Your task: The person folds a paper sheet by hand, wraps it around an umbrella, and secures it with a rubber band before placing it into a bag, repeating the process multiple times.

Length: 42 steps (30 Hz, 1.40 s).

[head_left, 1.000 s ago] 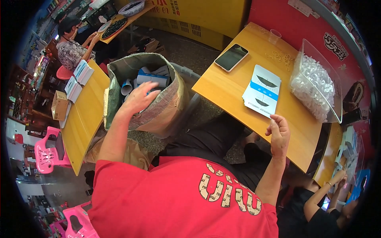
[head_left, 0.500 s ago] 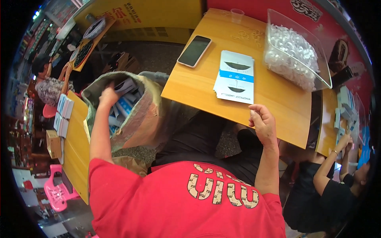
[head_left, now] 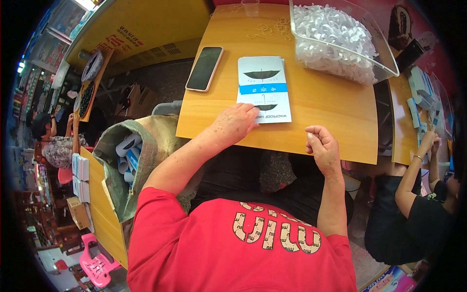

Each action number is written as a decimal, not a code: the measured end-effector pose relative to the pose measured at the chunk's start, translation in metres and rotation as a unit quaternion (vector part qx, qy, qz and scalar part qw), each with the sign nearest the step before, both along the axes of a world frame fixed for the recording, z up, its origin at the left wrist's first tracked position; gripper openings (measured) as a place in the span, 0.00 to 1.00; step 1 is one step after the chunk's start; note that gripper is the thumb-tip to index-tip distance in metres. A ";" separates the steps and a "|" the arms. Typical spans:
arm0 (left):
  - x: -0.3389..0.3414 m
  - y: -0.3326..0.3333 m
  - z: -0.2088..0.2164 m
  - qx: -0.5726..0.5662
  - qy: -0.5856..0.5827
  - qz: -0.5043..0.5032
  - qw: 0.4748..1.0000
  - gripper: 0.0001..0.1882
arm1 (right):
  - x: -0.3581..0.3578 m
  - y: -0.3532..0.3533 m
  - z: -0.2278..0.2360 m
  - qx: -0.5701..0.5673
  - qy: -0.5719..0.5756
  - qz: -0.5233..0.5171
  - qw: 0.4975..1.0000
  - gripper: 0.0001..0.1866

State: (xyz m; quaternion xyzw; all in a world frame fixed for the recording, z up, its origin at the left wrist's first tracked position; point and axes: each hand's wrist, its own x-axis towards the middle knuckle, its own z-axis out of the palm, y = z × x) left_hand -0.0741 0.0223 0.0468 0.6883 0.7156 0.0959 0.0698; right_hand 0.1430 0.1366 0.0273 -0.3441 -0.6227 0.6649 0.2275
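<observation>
A stack of white printed cards with umbrella pictures and a blue band lies on the wooden table. My left hand is at the stack's near left corner, its fingers together on top and the thumb by the near edge, gripping a card there. Beside the table's front edge, right of the stack, my right hand hovers with curled fingers and the thumb against the index finger; nothing shows in it. To my left stands an open woven sack holding rolled white-and-blue cards.
A phone lies left of the cards. Rubber bands and a clear cup are farther back. A clear bin of white curled plastic pieces stands at the far right. Another person works at right.
My left hand has come out of the sack and moved right onto the card stack. My right hand keeps its pose. The view has shifted, with the table now farther left.
</observation>
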 end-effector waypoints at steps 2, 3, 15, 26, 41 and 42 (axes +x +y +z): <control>-0.005 0.003 -0.006 -0.002 0.020 -0.018 1.000 0.10 | 0.004 0.005 -0.001 -0.008 -0.005 -0.024 1.000 0.06; -0.007 0.003 -0.008 -0.004 0.041 -0.028 0.999 0.08 | 0.005 0.006 -0.002 -0.010 -0.005 -0.023 1.000 0.06; -0.055 0.007 -0.024 0.153 -0.298 0.234 0.913 0.21 | -0.056 0.038 -0.009 -0.057 0.042 -0.045 0.996 0.17; -0.043 0.006 -0.010 0.200 0.059 0.093 0.973 0.23 | -0.098 0.031 -0.018 -0.170 0.088 0.017 0.981 0.19; -0.028 -0.013 -0.008 0.151 -0.035 0.097 0.983 0.04 | -0.063 0.023 -0.018 -0.185 0.128 0.001 0.974 0.10; -0.028 -0.012 -0.004 0.185 -0.026 0.112 0.976 0.03 | -0.060 0.022 -0.016 -0.185 0.129 0.000 0.974 0.10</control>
